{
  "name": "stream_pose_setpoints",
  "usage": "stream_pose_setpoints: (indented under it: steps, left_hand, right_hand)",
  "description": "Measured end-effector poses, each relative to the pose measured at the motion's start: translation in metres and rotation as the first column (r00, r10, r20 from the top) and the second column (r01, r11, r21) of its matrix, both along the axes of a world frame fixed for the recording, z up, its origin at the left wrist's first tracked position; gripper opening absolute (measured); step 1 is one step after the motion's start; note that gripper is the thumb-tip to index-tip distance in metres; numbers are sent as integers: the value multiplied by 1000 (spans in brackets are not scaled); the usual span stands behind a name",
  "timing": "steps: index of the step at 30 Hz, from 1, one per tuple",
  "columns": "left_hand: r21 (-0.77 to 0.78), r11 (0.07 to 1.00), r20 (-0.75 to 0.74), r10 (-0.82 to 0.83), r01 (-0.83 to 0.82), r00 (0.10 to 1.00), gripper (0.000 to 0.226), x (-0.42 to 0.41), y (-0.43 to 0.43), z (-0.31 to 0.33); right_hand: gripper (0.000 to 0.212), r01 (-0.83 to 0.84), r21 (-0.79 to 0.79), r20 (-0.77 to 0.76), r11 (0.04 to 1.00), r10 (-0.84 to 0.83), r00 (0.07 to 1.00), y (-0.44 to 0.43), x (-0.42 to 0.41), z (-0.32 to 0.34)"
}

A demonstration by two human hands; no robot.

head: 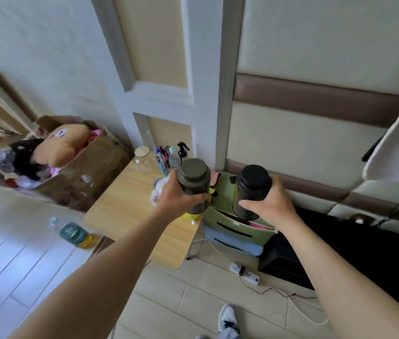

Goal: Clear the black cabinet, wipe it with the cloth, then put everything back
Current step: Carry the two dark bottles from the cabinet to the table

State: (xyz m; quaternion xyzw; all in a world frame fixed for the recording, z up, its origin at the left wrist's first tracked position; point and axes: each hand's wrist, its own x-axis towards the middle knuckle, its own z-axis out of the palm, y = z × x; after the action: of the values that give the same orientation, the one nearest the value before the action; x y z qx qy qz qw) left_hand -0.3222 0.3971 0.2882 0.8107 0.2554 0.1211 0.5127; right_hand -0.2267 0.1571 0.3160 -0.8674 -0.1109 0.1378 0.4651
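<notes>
left hand [176,200] curled round olive flask [193,184], upright above wooden table [125,204] | right hand [270,204] wrapped round black flask [251,192], upright before green drawers [218,216] | black cabinet [340,253] low at right, apart from both flasks

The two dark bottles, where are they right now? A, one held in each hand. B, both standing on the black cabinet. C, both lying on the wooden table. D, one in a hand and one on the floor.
A: the left hand grips the olive bottle and the right hand grips the black bottle, both held upright in front of the person.
</notes>
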Motion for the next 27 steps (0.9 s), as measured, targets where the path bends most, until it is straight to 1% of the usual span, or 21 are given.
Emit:
stream_pose_setpoints:
  steps: [4, 6, 10, 13, 16, 22, 25, 27]
  left_hand:
    - [19, 997, -12, 73, -73, 997, 83, -3, 38, 3]
    - [37, 990, -13, 133, -133, 991, 81, -3, 60, 9]
    - [58, 966, 0, 253, -252, 968, 84, -7, 105, 16]
    - [60, 945, -14, 323, -322, 946, 88, -17, 137, 13]
    - [31, 928, -38, 373, -372, 927, 88, -24, 174, 0]
    - [-7, 918, -105, 395, -397, 913, 94, -25, 270, -52]
    - [-44, 927, -133, 364, -372, 922, 93, -17, 329, -84]
    - [-81, 931, -158, 342, -357, 927, 90, -8, 365, -106]
  right_hand:
    - [78, -107, 32, -17, 994, 108, 994, 46, 21, -14]
    - [78, -160, 46, -23, 986, 161, 987, 72, 33, -17]
    - [74, -258, 92, -30, 962, 262, 965, 124, 54, -18]
    - [74, -303, 72, -15, 950, 305, 952, 166, 60, -22]
    - [69, -362, 59, -32, 930, 364, 931, 211, 62, -29]
    - [76, -404, 86, -80, 911, 410, 909, 318, 64, -66]
    - [78, -377, 63, -115, 924, 382, 917, 379, 67, -98]
    - [80, -343, 18, -151, 939, 342, 928, 417, 69, -122]
